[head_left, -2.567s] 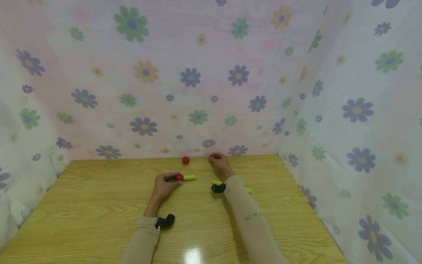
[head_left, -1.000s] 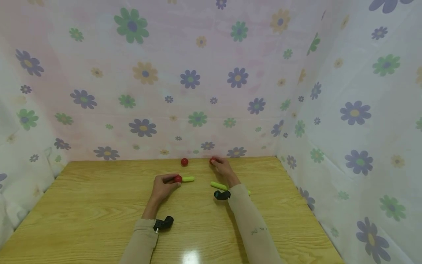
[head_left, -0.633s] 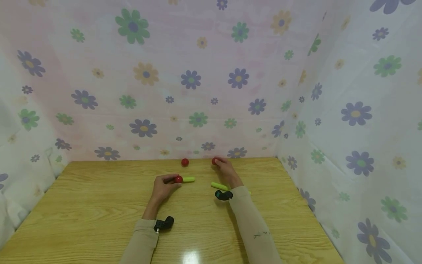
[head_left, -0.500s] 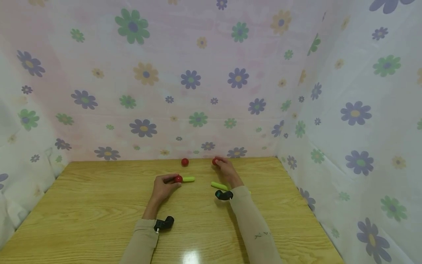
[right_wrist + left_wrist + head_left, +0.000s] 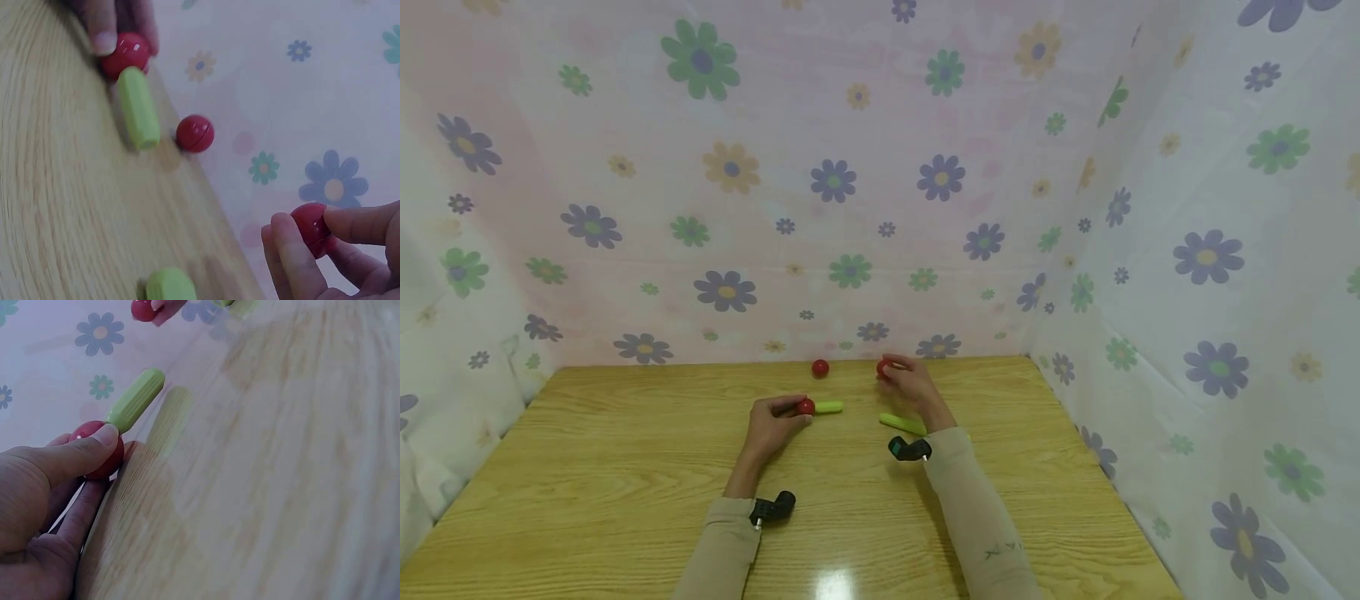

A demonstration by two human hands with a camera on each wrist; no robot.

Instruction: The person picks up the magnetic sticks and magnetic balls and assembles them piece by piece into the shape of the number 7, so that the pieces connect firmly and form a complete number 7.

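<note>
Near the middle of the table, my left hand (image 5: 770, 429) pinches a shiny red ball (image 5: 107, 464) between thumb and fingers. One end of a ribbed light-green stick (image 5: 137, 400) meets that ball; whether they are joined I cannot tell. By the back edge, my right hand (image 5: 913, 386) holds another red ball (image 5: 310, 226) in its fingertips, a dark seam line running round it. A third red ball (image 5: 820, 368) lies at the back edge between the hands. More light-green stick (image 5: 902, 424) lies beneath my right wrist, which covers part of it.
The wood-grain table (image 5: 625, 467) ends at the back against a hanging flowered sheet (image 5: 880, 133). More flowered sheet (image 5: 1262, 317) hangs along the right side. Black camera mounts (image 5: 910, 448) stick out from both wrists.
My right hand has shifted slightly with its red ball, right and then back left, and its fingers have changed position on the ball. The left hand stays in place with its ball.
</note>
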